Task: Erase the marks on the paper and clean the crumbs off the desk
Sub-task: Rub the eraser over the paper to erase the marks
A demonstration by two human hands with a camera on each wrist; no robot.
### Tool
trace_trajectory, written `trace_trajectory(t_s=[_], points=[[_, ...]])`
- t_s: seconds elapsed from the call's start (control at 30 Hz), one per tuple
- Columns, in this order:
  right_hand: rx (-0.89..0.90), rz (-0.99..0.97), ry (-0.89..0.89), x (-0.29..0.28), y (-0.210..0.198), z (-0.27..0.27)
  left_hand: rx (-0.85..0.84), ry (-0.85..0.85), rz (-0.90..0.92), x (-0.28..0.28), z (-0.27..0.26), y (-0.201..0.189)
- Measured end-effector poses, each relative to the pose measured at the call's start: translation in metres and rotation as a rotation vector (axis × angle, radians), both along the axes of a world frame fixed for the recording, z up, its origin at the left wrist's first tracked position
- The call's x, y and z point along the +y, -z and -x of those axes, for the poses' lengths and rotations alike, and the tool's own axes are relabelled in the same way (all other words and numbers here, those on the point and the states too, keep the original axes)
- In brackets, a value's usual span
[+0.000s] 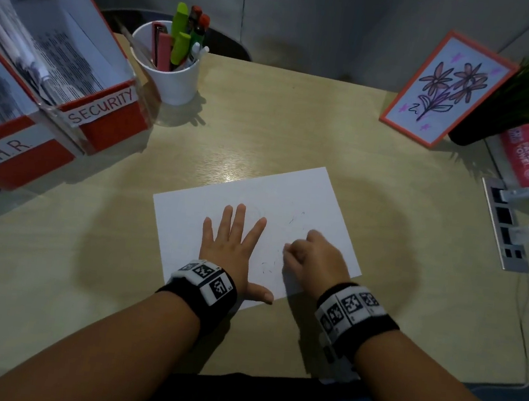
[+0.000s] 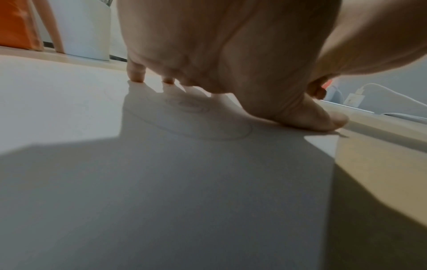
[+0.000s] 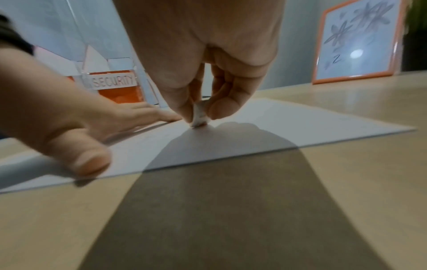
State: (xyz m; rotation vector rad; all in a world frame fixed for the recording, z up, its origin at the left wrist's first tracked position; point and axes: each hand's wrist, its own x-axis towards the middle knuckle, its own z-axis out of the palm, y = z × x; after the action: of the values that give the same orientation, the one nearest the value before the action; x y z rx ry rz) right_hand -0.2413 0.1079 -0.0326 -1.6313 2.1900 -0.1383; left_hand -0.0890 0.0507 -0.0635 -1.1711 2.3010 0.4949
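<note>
Paper: the white paper (image 1: 290, 197) lies flat on the desk (image 1: 266, 117), a little turned; I take it as my landmark.
Left hand: my left hand (image 1: 231, 246) rests flat on the near left part of the paper, fingers straight and spread, thumb at the near edge, holding nothing.
Right hand: my right hand (image 3: 203, 76) pinches a small white eraser (image 3: 199, 117) between thumb and fingers; its tip touches the paper near the near edge.
Marks: faint pencil circles (image 2: 198, 118) are under my left palm, and thin lines remain beyond my right hand.
Crumbs: dark crumbs (image 1: 266, 265) lie on the paper between my hands.
Risk, crease: I think a hard rub toward the free right edge can wrinkle the paper, because only the left part is pressed.
Risk, crumbs: my wrist may push crumbs off the paper onto the desk.
</note>
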Motion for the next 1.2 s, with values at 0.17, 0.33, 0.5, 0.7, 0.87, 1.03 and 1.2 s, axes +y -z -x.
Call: trace_trajectory(t_s=[0.17, 0.33, 0.5, 0.7, 0.87, 1.03, 1.2], points=[[-0.119, -0.069, -0.217, 0.020, -0.008, -0.034, 0.004, -0.003, 0.020, 0.001, 0.001, 0.000], [-0.068, 0.004, 0.036, 0.015, 0.000, 0.006, 0.008, -0.004, -0.004, 0.000, 0.001, 0.000], [-0.096, -0.048, -0.137, 0.032, -0.005, -0.026, 0.011, -0.009, 0.017, 0.002, 0.000, -0.001], [-0.008, -0.001, -0.008, 0.023, 0.002, 0.005, -0.009, -0.007, -0.011, 0.000, 0.002, 0.000], [-0.084, -0.030, -0.168, 0.040, -0.010, -0.035, 0.002, -0.003, -0.001, 0.001, 0.001, -0.001], [0.013, 0.009, -0.017, 0.024, 0.002, 0.012, -0.010, -0.002, -0.014, 0.000, 0.002, 0.000], [-0.048, -0.044, -0.139, 0.035, -0.003, -0.023, 0.003, -0.003, -0.007, 0.000, 0.001, 0.001]])
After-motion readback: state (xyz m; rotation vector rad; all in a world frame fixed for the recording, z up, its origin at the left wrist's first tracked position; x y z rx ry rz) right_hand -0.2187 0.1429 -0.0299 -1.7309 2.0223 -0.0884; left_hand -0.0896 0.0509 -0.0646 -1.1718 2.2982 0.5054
